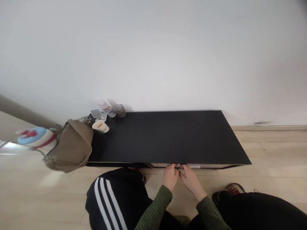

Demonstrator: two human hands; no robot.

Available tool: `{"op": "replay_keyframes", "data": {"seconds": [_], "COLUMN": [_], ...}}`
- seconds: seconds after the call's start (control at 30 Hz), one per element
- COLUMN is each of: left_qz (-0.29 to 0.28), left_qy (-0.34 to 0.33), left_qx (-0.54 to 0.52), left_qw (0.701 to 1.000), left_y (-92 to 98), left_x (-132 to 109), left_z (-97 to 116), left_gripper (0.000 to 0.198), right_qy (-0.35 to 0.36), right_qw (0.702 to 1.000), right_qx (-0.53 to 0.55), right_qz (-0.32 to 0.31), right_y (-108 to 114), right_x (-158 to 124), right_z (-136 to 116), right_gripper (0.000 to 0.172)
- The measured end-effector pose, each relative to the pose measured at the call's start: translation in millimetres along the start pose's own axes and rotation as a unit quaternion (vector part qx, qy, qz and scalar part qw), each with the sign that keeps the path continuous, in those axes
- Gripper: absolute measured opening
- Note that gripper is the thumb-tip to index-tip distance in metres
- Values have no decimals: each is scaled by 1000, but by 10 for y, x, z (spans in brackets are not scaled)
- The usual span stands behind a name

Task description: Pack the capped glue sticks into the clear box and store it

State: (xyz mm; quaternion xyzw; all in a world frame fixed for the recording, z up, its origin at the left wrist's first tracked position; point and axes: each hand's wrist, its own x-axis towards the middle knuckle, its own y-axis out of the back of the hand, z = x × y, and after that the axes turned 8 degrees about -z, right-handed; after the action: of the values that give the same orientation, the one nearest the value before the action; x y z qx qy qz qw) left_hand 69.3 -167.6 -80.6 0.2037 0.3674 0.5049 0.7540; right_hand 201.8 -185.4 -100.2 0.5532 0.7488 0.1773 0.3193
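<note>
Both hands are side by side at the front edge of a low black cabinet (165, 137). Under its top a slightly pulled-out drawer (213, 166) shows as a pale strip with a thin dark front. My left hand (171, 177) has its fingers curled over the drawer front, with the fingertips hidden in the gap. Close beside it on the right, my right hand (191, 181) grips the same front, thumb pointing toward the left hand. What lies inside the drawer cannot be made out.
At the cabinet's left end stand a paper cup (102, 127) with brown liquid, a glass (119, 110), a pink-capped bottle (109, 111) and a brown bag (72, 145). A blue-and-white object (35, 137) is beside the bag. A white wall (168, 57) rises behind; my knees flank the front.
</note>
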Motion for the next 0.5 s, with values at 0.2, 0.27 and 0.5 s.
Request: {"op": "replay_keyframes", "data": {"seconds": [0.2,0.27,0.5], "left_qz": [-161,-277,-284], "left_qy": [-19,-71,-501], "left_qx": [166,183,-424], "left_qw": [973,941,699], "left_y": [413,779,1693], "left_x": [-341,-566,-954], "left_z": [316,463,795], "left_gripper": [30,32,46], "right_qy": [10,29,494], "right_qw": [980,956,745], "right_qx": [-99,-98,418], "right_qz": [-170,-275,-163], "right_y": [427,788,1730], "right_x": [-287,-535,-916], "right_z": [-377,-631,-1297], "right_gripper": [39,28,36]}}
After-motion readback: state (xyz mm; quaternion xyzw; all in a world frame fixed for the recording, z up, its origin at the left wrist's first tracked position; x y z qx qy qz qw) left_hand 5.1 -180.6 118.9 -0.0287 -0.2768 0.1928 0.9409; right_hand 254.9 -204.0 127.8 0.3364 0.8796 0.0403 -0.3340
